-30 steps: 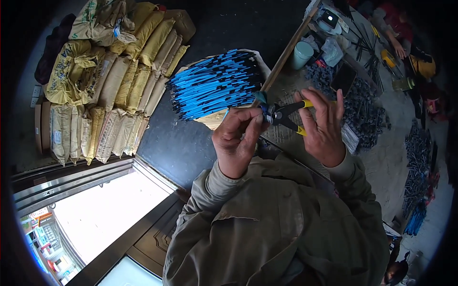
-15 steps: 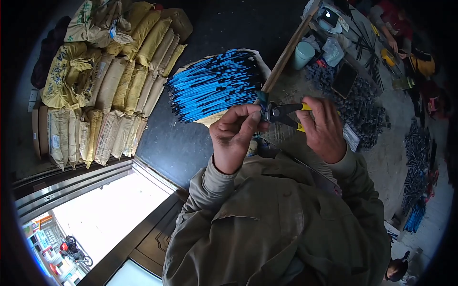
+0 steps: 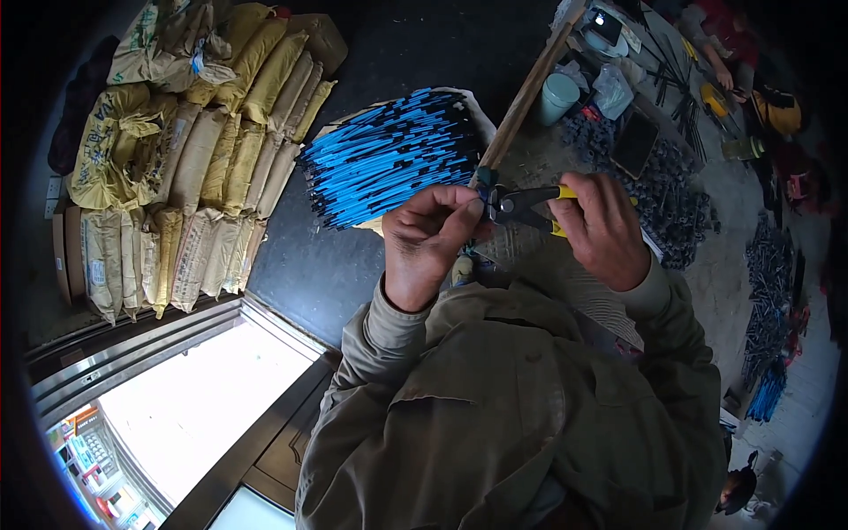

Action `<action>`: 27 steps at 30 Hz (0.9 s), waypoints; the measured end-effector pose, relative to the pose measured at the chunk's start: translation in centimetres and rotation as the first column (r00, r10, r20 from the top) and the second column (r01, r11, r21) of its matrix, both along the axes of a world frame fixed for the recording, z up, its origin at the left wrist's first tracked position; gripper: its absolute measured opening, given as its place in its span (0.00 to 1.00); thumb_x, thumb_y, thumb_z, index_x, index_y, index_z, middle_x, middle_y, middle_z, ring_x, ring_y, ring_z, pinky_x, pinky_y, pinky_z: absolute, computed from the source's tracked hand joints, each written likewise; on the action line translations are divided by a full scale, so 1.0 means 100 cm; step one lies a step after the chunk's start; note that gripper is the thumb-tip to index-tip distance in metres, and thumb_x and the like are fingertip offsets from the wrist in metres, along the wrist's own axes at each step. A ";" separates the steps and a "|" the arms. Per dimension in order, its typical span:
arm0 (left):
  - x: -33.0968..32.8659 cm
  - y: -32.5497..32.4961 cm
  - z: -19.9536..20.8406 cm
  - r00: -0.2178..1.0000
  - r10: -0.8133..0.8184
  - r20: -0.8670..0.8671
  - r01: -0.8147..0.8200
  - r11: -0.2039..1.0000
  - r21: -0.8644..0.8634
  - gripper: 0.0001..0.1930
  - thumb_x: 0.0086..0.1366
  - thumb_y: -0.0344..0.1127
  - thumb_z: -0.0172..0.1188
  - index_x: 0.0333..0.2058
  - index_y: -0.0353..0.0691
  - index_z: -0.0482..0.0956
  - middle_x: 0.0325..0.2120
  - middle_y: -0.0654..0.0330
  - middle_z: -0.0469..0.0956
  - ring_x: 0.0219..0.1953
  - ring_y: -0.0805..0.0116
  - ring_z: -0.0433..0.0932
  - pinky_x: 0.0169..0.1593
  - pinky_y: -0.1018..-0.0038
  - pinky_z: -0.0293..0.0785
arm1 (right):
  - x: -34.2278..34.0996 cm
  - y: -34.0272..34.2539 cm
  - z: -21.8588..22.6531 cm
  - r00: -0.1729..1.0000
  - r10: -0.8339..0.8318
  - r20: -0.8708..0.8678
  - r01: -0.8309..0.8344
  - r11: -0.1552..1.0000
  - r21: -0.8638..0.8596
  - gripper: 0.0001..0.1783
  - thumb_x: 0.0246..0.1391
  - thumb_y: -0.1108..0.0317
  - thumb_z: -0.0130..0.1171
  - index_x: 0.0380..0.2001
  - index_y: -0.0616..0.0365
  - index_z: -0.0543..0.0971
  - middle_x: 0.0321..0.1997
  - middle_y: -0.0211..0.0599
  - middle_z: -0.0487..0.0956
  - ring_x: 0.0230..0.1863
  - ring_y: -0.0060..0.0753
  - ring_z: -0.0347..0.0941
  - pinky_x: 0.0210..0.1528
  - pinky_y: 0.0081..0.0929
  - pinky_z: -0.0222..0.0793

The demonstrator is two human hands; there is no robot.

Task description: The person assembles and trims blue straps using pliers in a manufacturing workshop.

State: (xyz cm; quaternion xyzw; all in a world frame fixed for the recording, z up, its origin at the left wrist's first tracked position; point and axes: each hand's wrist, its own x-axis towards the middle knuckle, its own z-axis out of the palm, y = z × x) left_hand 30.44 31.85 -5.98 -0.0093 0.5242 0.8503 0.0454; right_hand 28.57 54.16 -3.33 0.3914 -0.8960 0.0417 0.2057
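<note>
My right hand [image 3: 605,231] is wrapped round the yellow-and-black handles of a pair of end-cutting nippers [image 3: 526,203]. The jaws point left and sit right at the fingertips of my left hand [image 3: 426,237]. Thumb and forefinger of that hand are pinched on a small dark piece [image 3: 485,187] at the jaws. It is too small and too covered by the fingers to tell its kind. Just beyond the hands lies a broad pile of blue rods with black ends [image 3: 393,159].
A wooden bar [image 3: 530,88] runs away from the hands. To its right are a lidded pale-green container [image 3: 558,95], a phone [image 3: 636,146] and heaps of small dark parts [image 3: 676,203]. Filled sacks [image 3: 190,168] stack up at left. Another person's arm [image 3: 720,66] reaches in at far right.
The whole view has shifted slightly. Both hands stay close together, with the nippers still at the left fingertips and the handles slightly changed in angle.
</note>
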 end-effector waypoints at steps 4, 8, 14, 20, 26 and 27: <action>-0.005 -0.001 0.001 0.998 -0.029 0.049 0.025 0.996 0.083 0.04 0.60 0.22 0.56 0.34 0.28 0.77 0.29 0.57 0.79 0.27 0.70 0.80 0.35 0.76 0.79 | -0.001 0.000 -0.003 0.994 0.030 0.103 -0.023 0.998 -0.067 0.11 0.46 0.78 0.59 0.35 0.67 0.73 0.43 0.46 0.68 0.39 0.42 0.69 0.37 0.35 0.68; -0.009 0.000 -0.003 0.989 -0.084 0.119 0.050 0.962 0.267 0.04 0.60 0.21 0.56 0.34 0.29 0.77 0.29 0.56 0.79 0.25 0.69 0.80 0.33 0.76 0.80 | 0.004 -0.005 -0.017 0.938 0.099 0.333 0.006 0.953 -0.301 0.14 0.44 0.81 0.59 0.38 0.68 0.74 0.44 0.47 0.68 0.41 0.44 0.70 0.39 0.35 0.68; 0.001 -0.002 -0.001 0.998 0.053 -0.020 -0.051 0.997 0.056 0.05 0.59 0.23 0.60 0.35 0.32 0.77 0.31 0.58 0.78 0.26 0.71 0.78 0.30 0.78 0.76 | 0.006 0.003 -0.008 0.905 0.102 0.414 0.077 0.916 -0.393 0.17 0.43 0.85 0.57 0.40 0.68 0.74 0.44 0.47 0.68 0.41 0.46 0.71 0.40 0.34 0.69; -0.025 -0.020 0.004 0.867 -0.173 -0.467 -0.006 0.934 -0.358 0.07 0.56 0.23 0.63 0.35 0.36 0.78 0.32 0.60 0.76 0.31 0.73 0.75 0.31 0.78 0.72 | 0.004 0.006 -0.003 0.915 0.124 0.383 -0.007 0.956 -0.292 0.13 0.44 0.83 0.59 0.36 0.68 0.75 0.42 0.46 0.69 0.37 0.43 0.73 0.36 0.32 0.69; -0.042 -0.026 0.015 0.717 -0.441 -0.540 0.086 0.825 -0.559 0.07 0.54 0.21 0.63 0.33 0.37 0.78 0.30 0.60 0.75 0.32 0.70 0.75 0.33 0.77 0.71 | 0.004 0.004 -0.004 0.911 0.128 0.392 -0.005 0.954 -0.301 0.10 0.45 0.80 0.60 0.34 0.67 0.75 0.40 0.45 0.69 0.36 0.42 0.73 0.34 0.32 0.69; -0.043 -0.026 0.016 0.714 -0.444 -0.541 0.089 0.825 -0.559 0.07 0.54 0.21 0.63 0.33 0.37 0.78 0.30 0.60 0.75 0.32 0.70 0.75 0.33 0.77 0.71 | 0.004 0.005 -0.006 0.910 0.130 0.394 -0.004 0.953 -0.303 0.11 0.45 0.81 0.60 0.35 0.67 0.75 0.40 0.45 0.69 0.36 0.42 0.73 0.34 0.32 0.69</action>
